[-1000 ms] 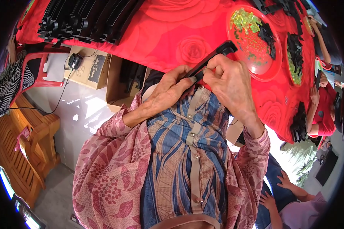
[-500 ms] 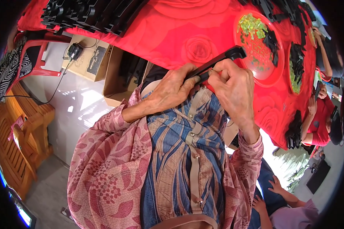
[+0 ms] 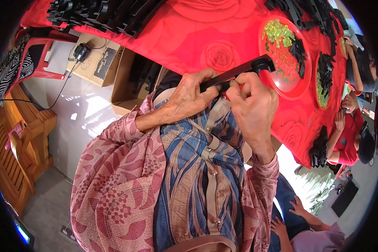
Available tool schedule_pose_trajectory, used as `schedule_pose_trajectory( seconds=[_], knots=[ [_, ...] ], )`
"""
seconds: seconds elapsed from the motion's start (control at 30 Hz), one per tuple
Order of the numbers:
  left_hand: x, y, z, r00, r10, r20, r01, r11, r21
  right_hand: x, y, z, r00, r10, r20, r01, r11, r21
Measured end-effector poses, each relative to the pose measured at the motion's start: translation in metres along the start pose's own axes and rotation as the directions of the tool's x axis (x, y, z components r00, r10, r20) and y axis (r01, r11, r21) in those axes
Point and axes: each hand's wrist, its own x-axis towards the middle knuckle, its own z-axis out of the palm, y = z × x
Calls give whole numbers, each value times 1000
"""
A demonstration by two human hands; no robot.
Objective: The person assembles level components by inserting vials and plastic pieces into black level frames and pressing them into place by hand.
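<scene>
My left hand (image 3: 191, 96) is closed around a long black plastic strip (image 3: 239, 70) with a rounded, knob-like end pointing right. The strip slants up to the right over the near edge of the red tablecloth. Just below the strip, my right hand (image 3: 254, 107) has its fingers curled, thumb and forefinger pinched at its underside. What sits in that pinch is too small and covered to name. Close beyond the right hand is a red plate (image 3: 283, 91) bearing small clear yellow-green pieces (image 3: 278, 32) and small black pieces (image 3: 297, 58).
Stacked black plastic parts (image 3: 109, 14) lie at the far left of the red tablecloth (image 3: 189, 42), with more (image 3: 323, 21) at the far right. An open cardboard box (image 3: 124, 82) stands below the table edge. Other people's hands (image 3: 344, 109) work along the right side.
The black strip has turned slightly, bringing its rounded end more into sight and a little lower. My right hand has shifted slightly down, still pinched by the strip. My left hand keeps its grip.
</scene>
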Motion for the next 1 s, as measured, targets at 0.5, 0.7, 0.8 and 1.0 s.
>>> schedule_pose_trajectory(
  seconds=[0.5,0.7,0.8,1.0],
  knots=[
    [3,-2,6,999,29,-14,-29,1000,3,-5,2,11,991,16,-136,-25,998,-65],
    [5,3,1,996,92,18,-93,956,278,-9,5,10,994,75,-79,-78,996,-36],
    [7,4,-1,997,65,31,-71,965,254,-13,7,5,994,63,-84,-59,997,59],
    [11,5,-14,979,-109,169,76,979,190,-9,19,-37,940,45,-337,19,983,184]
  ],
)
